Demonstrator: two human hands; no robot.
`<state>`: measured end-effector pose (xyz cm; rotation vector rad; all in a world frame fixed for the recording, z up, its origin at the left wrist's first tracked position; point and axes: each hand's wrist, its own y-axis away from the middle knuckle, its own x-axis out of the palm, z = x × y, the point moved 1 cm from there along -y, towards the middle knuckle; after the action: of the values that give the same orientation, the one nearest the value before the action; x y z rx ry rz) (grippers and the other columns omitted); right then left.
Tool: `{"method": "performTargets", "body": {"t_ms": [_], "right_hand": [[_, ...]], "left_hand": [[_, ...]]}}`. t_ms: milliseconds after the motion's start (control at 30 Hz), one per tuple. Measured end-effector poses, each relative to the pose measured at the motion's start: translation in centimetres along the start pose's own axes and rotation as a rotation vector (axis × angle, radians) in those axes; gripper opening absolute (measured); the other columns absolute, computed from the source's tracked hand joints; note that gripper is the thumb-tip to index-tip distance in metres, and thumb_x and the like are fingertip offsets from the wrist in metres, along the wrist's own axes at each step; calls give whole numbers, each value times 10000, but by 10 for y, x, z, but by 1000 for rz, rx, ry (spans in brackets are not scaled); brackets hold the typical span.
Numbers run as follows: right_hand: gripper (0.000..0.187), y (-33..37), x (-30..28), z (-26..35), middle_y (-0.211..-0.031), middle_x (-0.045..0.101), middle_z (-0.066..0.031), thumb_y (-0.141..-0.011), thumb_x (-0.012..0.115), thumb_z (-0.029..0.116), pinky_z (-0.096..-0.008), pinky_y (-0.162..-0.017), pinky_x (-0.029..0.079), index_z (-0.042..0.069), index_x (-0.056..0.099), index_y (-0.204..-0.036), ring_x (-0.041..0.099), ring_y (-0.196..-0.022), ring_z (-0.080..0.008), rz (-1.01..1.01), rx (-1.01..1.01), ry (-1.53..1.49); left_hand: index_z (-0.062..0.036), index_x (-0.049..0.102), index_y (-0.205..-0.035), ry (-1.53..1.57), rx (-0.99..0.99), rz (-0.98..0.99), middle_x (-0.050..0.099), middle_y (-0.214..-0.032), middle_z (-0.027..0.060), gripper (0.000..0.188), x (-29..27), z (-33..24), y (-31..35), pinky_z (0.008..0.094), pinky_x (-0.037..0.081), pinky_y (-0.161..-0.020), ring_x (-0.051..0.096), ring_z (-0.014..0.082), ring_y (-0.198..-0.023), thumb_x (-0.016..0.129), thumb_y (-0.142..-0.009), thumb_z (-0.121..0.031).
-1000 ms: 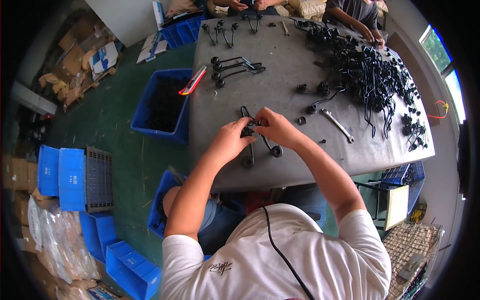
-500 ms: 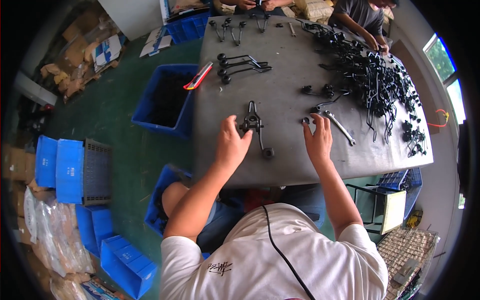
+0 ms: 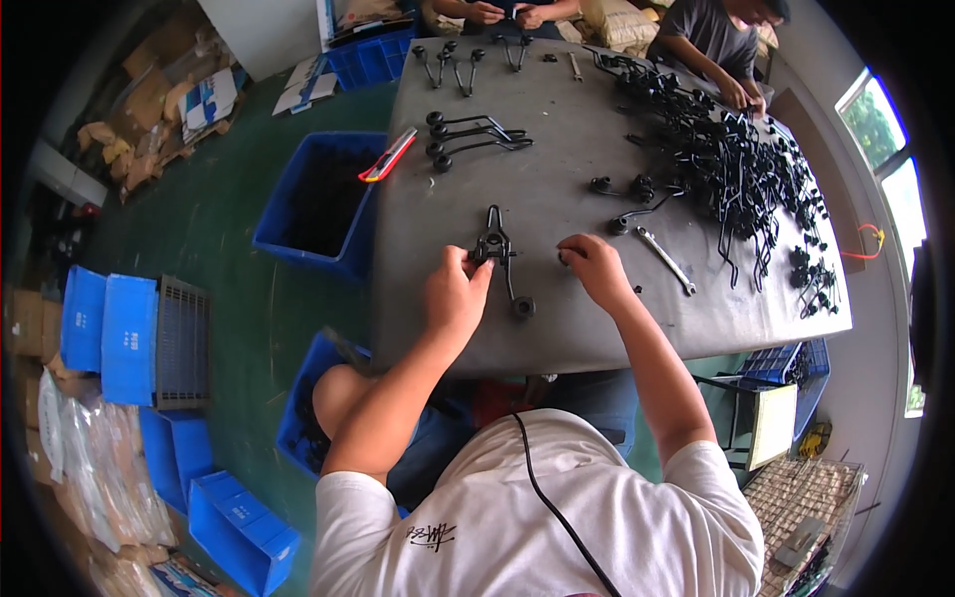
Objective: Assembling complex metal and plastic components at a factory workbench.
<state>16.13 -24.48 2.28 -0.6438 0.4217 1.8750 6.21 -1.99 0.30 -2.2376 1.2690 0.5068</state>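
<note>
Hands have split since a sec ago: left hand point(image 3: 455, 291) pinches black wire clip assy point(image 3: 497, 254) near desk point(image 3: 557, 338) front edge; right hand point(image 3: 594, 269), prev. on same part, now curls fingertips on small black piece point(image 3: 564, 259) beside it, likely next component. Spanner point(image 3: 665, 259) lies farther right. Blue bin point(image 3: 318, 204) off left edge holds dark parts. Black wire pile point(image 3: 736, 169) covers far right corner.

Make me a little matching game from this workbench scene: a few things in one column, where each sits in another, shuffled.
Things:
1. black wire clip
2. silver wrench
3. red-handled cutter
4. blue bin

Places:
A. on the green floor left of the table
B. at the table's left edge
C. at the left hand fingertips
D. right of the right hand

Pairs: 1-C, 2-D, 3-B, 4-A
</note>
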Motion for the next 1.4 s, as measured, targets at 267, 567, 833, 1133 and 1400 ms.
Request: {"method": "performTargets", "body": {"t_ms": [267, 567, 833, 1133, 1400], "right_hand": [[325, 28, 32, -3, -1080, 604, -143, -894, 684, 144, -432, -869, 515, 67, 647, -1208, 614, -1006, -353, -163, -352, 473], [318, 21, 41, 55, -1078, 610, -60, -883, 715, -1, -258, -785, 516, 21, 641, -1192, 643, -875, -121, -92, -310, -142], [301, 26, 45, 47, -1048, 588, -72, -877, 736, 63, -299, -775, 513, 17, 653, -1163, 634, -846, -150, -101, -217, -391], [349, 54, -2, 20, -965, 583, -79, -891, 711, 72, -317, -714, 514, 106, 659, -1235, 598, -761, -163, -299, -124, 24], [258, 93, -44, -53, -1065, 612, -161, -927, 662, 143, -441, -816, 529, 75, 618, -1172, 654, -941, -347, -274, 67, 417]], "left_hand": [[-27, 581, -1025, 122, -42, -10, 727, -885, 164, 291, 2, 0, 0, 457, 544, -693, 703, 390, -805, 729, -901, -245], [12, 603, -1051, 315, -220, 170, 726, -871, 81, 309, 3, -1, 5, 284, 499, -589, 633, 117, -661, 715, -947, -256], [9, 610, -1028, 569, -346, 270, 680, -793, 32, 327, -1, -15, 8, 260, 453, -514, 565, 83, -574, 731, -931, -278], [16, 596, -1040, 707, -379, 266, 715, -856, 34, 303, -1, -9, 8, 237, 418, -497, 522, 59, -553, 703, -949, -253], [31, 583, -1085, 770, -371, 247, 720, -896, 66, 302, 1, -1, 7, 225, 421, -507, 514, 63, -565, 698, -944, -210]]}}
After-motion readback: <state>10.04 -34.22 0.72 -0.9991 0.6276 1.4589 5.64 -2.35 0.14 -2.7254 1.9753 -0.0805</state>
